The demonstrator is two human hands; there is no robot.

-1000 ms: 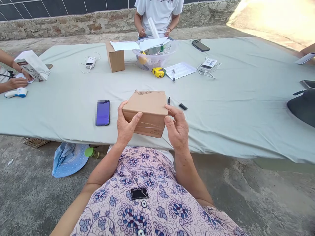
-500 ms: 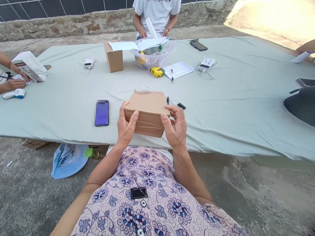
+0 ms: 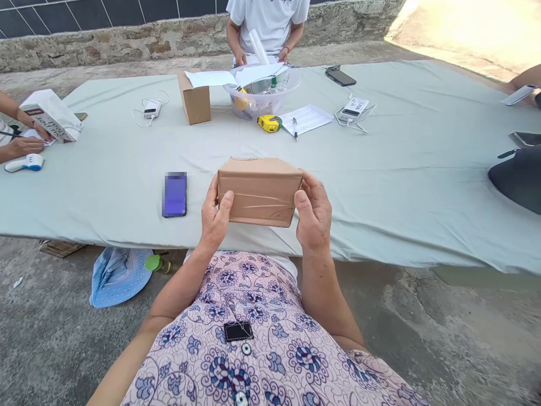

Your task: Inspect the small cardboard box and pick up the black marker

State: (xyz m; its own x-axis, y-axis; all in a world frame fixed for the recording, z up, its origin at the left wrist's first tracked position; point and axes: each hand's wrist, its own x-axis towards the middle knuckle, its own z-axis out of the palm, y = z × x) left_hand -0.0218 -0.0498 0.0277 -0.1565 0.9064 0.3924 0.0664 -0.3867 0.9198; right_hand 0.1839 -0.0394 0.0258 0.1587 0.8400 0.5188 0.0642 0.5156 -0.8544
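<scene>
Turned and tipped the cardboard box [image 3: 258,194] since the earlier frame, bringing one long side squarely toward the floral shirt [image 3: 270,344]. Held it over the near part of the cloth-covered table [image 3: 389,220], long axis left to right, directly between left hand [image 3: 214,224] and right hand [image 3: 315,225], both equally near. Pressed inward from both ends, thumbs in front, fingers curled behind.

1 head view, facing forward and down.

Phone [image 3: 174,194] left of box [image 3: 260,194], basin [image 3: 267,100] behind
</scene>
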